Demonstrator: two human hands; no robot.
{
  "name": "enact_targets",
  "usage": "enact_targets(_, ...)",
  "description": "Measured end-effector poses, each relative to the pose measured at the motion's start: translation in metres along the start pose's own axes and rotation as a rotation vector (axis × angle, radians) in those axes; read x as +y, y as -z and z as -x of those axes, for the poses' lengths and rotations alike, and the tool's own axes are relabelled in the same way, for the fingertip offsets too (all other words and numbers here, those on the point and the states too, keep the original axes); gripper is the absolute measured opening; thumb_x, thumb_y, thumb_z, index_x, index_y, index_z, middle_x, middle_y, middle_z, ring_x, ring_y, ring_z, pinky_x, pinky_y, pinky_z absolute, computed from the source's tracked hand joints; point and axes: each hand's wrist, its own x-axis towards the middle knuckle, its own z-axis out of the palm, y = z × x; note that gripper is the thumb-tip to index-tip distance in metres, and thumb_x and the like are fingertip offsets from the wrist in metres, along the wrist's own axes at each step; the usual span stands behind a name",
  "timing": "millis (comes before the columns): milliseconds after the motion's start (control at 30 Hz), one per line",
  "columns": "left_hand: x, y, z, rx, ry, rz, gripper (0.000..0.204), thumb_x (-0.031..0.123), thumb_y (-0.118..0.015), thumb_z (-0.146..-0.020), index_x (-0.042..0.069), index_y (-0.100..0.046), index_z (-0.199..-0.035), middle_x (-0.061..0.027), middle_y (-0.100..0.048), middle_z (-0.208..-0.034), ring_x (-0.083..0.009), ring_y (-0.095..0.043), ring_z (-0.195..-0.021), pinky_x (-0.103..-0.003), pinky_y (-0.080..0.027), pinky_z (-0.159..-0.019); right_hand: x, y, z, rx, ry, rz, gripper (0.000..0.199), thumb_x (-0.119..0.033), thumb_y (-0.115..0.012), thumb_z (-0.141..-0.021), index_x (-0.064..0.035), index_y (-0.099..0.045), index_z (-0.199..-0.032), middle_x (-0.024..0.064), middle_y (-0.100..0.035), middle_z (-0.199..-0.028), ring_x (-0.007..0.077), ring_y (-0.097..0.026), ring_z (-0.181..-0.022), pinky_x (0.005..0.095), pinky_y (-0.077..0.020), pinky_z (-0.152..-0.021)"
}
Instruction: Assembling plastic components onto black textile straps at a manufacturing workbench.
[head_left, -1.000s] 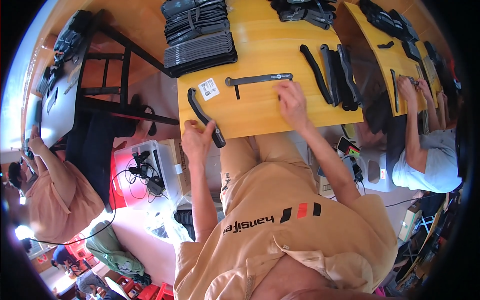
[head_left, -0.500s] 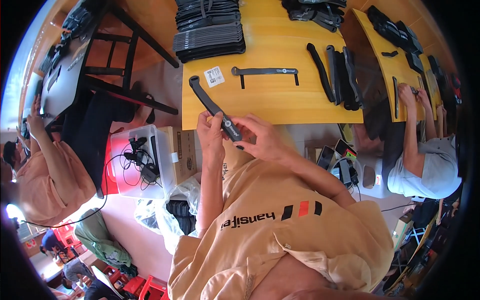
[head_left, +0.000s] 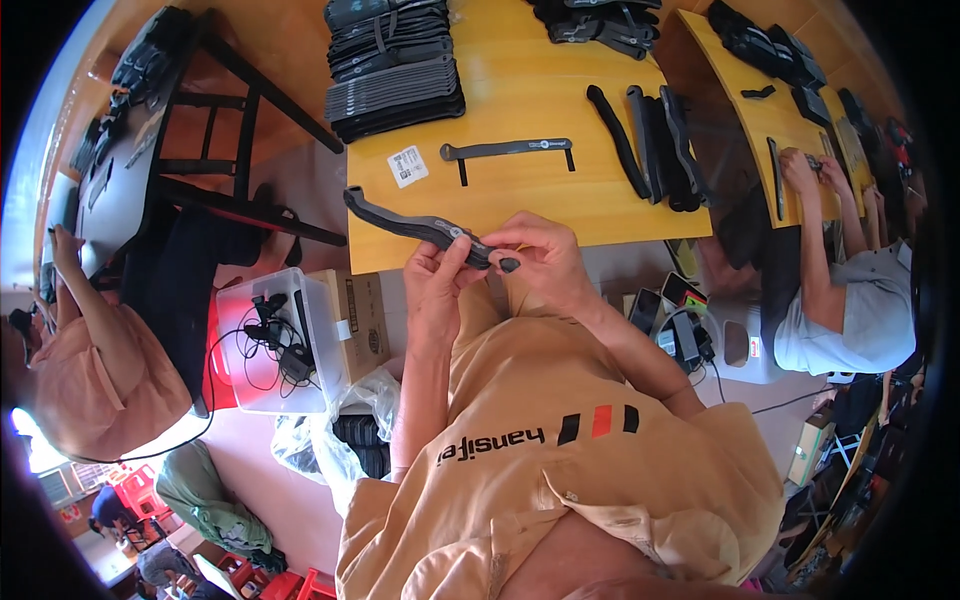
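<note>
Just off the near edge of the yellow table (head_left: 590,228), both hands hold a long dark grey strap (head_left: 400,221) with a slotted far end and a pale print. My left hand (head_left: 437,285) pinches it at the middle between thumb and fingers. The fingers of my right hand (head_left: 550,262) close on the near end, where a black rounded tip shows; they hide part of it. A similar flat strap (head_left: 505,149) lies on the table beyond, beside two short black marks. To its left is a white printed label (head_left: 407,167).
Tall stacks of straps (head_left: 395,95) stand at the back left, and a strap bundle (head_left: 605,25) at the back. Several loose straps (head_left: 650,150) lie at the right. A clear plastic bin (head_left: 330,345) with cables stands below left. Co-workers sit at side tables on both sides.
The strap has swung flatter and now curves. My right hand has moved closer to the left and grips the near end. The whole view has shifted slightly.
</note>
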Motion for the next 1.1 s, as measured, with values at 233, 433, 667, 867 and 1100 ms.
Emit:
enact_targets(233,0.002,-0.006,0.002,0.032,-0.035,-0.140,0.017,0.010,-0.064,-0.082,-0.002,-0.056,-0.092,-0.0087,-0.064,-0.077,-0.0141,-0.064,-0.066,-0.022,-0.055,-0.056,-0.019,0.010,0.000,-0.056,0.226,0.515,0.016,0.006,-0.061,-0.075,0.0015,-0.065,-0.090,0.0096,-0.060,-0.080,0.0188,-0.061,-0.069,0.0256,-0.0486,-0.059)
enact_targets(433,-0.001,-0.012,0.007,0.073,-0.071,-0.237,0.014,0.010,-0.061,-0.083,-0.002,-0.057,-0.090,-0.0078,-0.064,-0.076,-0.0124,-0.063,-0.062,-0.021,-0.053,-0.054,-0.028,0.008,0.003,-0.115,0.412,0.736,0.011,0.005,-0.062,-0.070,0.0005,-0.062,-0.080,0.0108,-0.058,-0.077,0.0261,-0.059,-0.066,0.0313,-0.0481,-0.056)
enact_targets(667,-0.005,-0.011,0.010,0.050,-0.056,-0.253,0.014,0.009,-0.062,-0.083,-0.001,-0.058,-0.091,-0.0076,-0.064,-0.075,-0.0125,-0.063,-0.062,-0.020,-0.053,-0.053,-0.028,0.010,0.005,-0.170,0.343,0.750,0.013,0.007,-0.060,-0.069,0.0020,-0.061,-0.081,0.0103,-0.058,-0.074,0.0206,-0.058,-0.059,0.0264,-0.0458,-0.051)
enact_targets(867,-0.003,-0.015,0.010,0.051,0.016,-0.213,0.014,0.008,-0.065,-0.081,-0.001,-0.057,-0.088,-0.0066,-0.063,-0.075,-0.0117,-0.062,-0.063,-0.021,-0.054,-0.054,-0.024,0.011,0.006,-0.078,0.096,0.497,0.012,0.007,-0.059,-0.072,0.0022,-0.060,-0.082,0.0109,-0.056,-0.071,0.0184,-0.057,-0.060,0.0237,-0.0441,-0.050)
enact_targets(1100,-0.007,-0.013,0.005,0.050,-0.010,-0.157,0.013,0.008,-0.064,-0.082,-0.001,-0.058,-0.089,-0.0059,-0.063,-0.077,-0.0114,-0.062,-0.065,-0.022,-0.055,-0.055,-0.025,0.006,0.009,-0.078,0.458,0.873,0.018,0.008,-0.060,-0.069,0.0007,-0.060,-0.085,0.0111,-0.056,-0.071,0.0239,-0.059,-0.062,0.0260,-0.0465,-0.051)
